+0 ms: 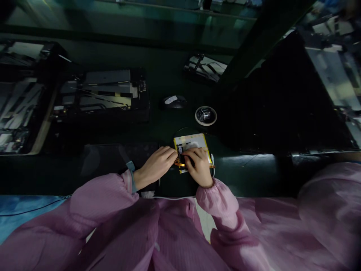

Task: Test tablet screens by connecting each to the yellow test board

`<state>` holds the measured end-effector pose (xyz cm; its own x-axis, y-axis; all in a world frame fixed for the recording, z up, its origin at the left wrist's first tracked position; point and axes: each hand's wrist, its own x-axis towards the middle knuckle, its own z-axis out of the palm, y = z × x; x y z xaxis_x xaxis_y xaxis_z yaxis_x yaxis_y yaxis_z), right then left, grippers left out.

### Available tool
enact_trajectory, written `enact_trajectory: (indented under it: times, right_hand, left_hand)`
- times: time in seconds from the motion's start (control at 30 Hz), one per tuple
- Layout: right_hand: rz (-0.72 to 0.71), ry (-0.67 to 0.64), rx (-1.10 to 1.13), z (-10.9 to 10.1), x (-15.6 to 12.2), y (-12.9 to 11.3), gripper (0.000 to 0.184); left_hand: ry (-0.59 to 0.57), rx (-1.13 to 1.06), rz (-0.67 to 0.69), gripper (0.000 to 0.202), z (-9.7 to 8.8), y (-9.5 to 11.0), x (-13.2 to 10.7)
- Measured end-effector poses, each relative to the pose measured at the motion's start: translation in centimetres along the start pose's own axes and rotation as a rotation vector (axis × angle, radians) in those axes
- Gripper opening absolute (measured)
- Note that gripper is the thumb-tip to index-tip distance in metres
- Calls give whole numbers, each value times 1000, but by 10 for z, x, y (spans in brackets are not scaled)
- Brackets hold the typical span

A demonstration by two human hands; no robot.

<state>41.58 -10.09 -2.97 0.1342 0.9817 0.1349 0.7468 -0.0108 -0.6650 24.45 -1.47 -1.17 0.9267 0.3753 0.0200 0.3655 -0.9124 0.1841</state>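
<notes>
A flat white pack with yellow edges, which looks like a battery pack (201, 140), lies on the dark bench in front of me. Across its near part runs an orange ribbon cable (180, 164), beside a dark strip with a small label. My left hand (159, 162) reaches in from the left, its fingers pressed together at the pack's left edge. Over the near right part rests my right hand (199, 165), with fingers bent and thumb drawn in towards the dark strip. Whatever lies between the right fingertips is too small to make out. A wristband (131, 176) circles my left wrist.
Behind the pack stand a round bowl (205, 124) with shiny parts and a dark computer mouse (177, 102). Trays of flat device parts (107, 94) fill the left. To the right is a large black box (270, 101); a co-worker's pink sleeve (329, 195) is close by.
</notes>
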Motion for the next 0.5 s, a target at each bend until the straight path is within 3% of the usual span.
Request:
enact_trajectory:
  times: [0.27,0.5]
  right_hand:
    - [-125,-58,-39,-8,-2,2,22]
    - [-119,-162,-113,-16,-2,-7,24]
  left_hand:
    - [-42,-66,0,15,-2,2,1]
    - [-41,-68,-20,16,3,1,1]
